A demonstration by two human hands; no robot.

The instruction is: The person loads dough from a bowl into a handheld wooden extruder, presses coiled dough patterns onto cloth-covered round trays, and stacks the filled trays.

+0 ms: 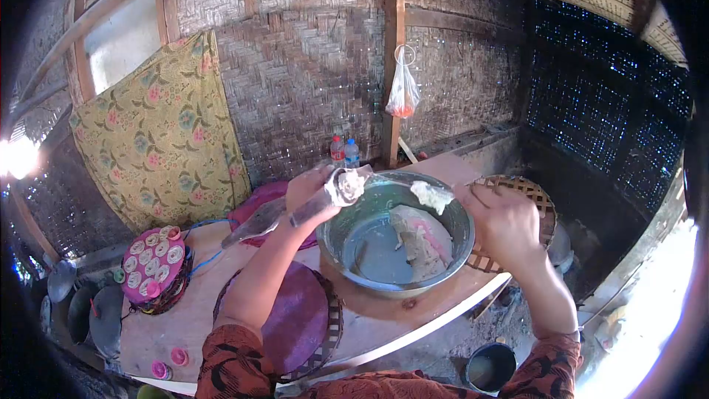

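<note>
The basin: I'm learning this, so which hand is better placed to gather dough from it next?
Probably the right hand: it is by the basin, near the dough, while the left hand holds the tube.

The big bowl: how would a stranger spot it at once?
On the table, look between the left hand and the right hand. The big bowl sits right of the near purple disc; unlike that flat neighbour, it is deep, holding a pale, pink-streaked mass.

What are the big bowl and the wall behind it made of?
The big bowl looks like metal, smooth but dulled: light glints along its thin edge. The wall seems woven from plant strips, maybe bamboo, rough and weathered: flat bands cross each other.
</note>
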